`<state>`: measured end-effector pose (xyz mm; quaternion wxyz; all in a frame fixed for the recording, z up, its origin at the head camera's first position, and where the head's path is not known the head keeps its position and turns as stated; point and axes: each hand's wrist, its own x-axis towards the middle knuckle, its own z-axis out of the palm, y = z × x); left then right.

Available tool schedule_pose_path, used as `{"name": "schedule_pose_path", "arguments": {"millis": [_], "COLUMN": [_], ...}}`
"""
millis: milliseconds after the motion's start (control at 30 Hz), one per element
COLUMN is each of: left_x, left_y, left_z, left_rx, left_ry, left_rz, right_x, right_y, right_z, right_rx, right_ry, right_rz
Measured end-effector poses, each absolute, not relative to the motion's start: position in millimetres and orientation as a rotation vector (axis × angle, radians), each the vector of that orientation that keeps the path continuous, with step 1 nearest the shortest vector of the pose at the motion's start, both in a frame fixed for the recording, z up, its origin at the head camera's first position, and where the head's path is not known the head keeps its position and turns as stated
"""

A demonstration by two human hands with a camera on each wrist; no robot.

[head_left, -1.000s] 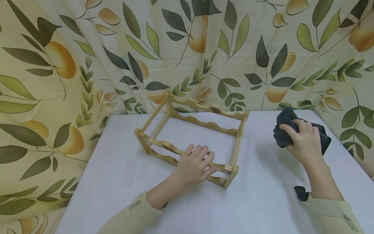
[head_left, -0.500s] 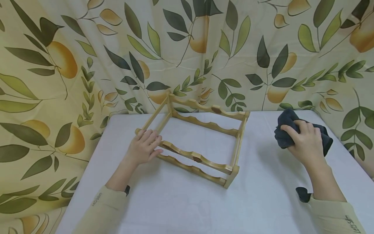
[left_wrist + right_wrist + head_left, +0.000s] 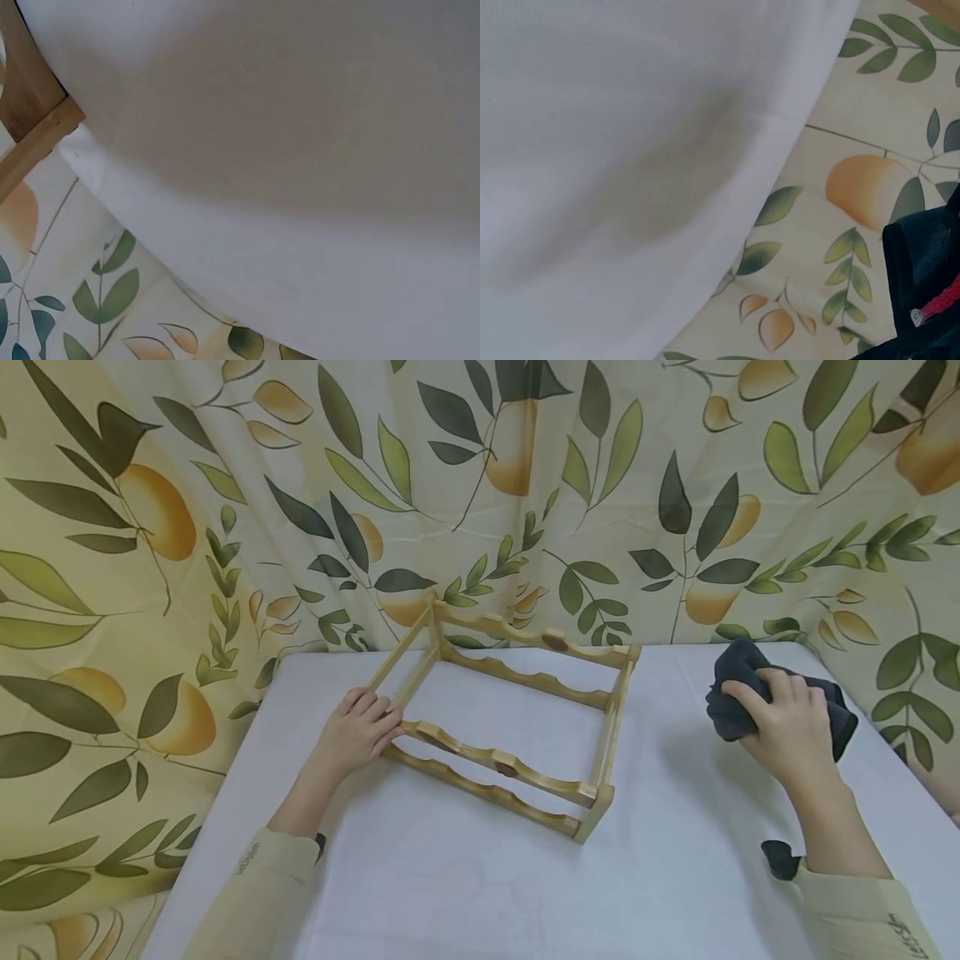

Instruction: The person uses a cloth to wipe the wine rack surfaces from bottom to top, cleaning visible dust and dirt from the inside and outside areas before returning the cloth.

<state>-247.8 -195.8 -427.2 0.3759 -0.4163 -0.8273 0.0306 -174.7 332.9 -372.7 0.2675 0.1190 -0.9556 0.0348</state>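
Note:
A light wooden rack [image 3: 510,767] with scalloped rails stands on the white-covered table, slightly turned. My left hand [image 3: 345,732] grips its near left corner, fingers over the top and thumb at the front rail; the hand hides that corner. Part of the rack's frame [image 3: 46,139] shows at the upper left of the left wrist view. To the right of the rack, my right hand [image 3: 791,727] holds a bunched dark cloth [image 3: 733,667] above the table, its shadow below. In the right wrist view the dark cloth [image 3: 919,259] shows a red patch with a small white tip.
The white tabletop [image 3: 465,893] surrounds the rack, with its far edge just behind it. A curtain [image 3: 660,527] printed with leaves and fruit hangs behind and to the left of the table.
My left hand has moved left along the front rail, from its right half to the near left corner. The rack and the right hand with the cloth have stayed almost still.

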Motion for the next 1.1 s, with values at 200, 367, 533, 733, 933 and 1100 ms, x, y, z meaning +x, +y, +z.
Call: {"name": "schedule_pose_path", "arguments": {"millis": [200, 367, 533, 733, 933, 1100], "left_x": [-244.9, -239.4, -232.6, -223.6, -218.6, -214.7], "left_y": [-190.7, -183.4, -171.7, -155.4, -142.3, -132.0], "left_z": [-431.2, -434.0, -436.1, -438.7, -442.0, -442.3], "left_rx": [-1.059, -1.037, -0.992, -0.937, -0.885, -0.842], "left_ry": [-2.045, -1.98, -1.946, -1.918, -1.913, -1.934], "left_rz": [0.032, -0.007, -0.057, -0.085, -0.067, -0.033], "right_x": [-171.8, -171.4, -170.2, -168.7, -167.6, -165.8], "right_y": [334.6, 335.7, 337.4, 336.9, 335.0, 332.2], "right_z": [-375.0, -377.0, -380.7, -384.1, -382.7, -383.1], "right_rx": [0.323, 0.325, 0.327, 0.342, 0.31, 0.333], "right_ry": [-2.556, -2.537, -2.505, -2.485, -2.489, -2.447], "right_rz": [0.112, 0.136, 0.157, 0.157, 0.163, 0.172]}}
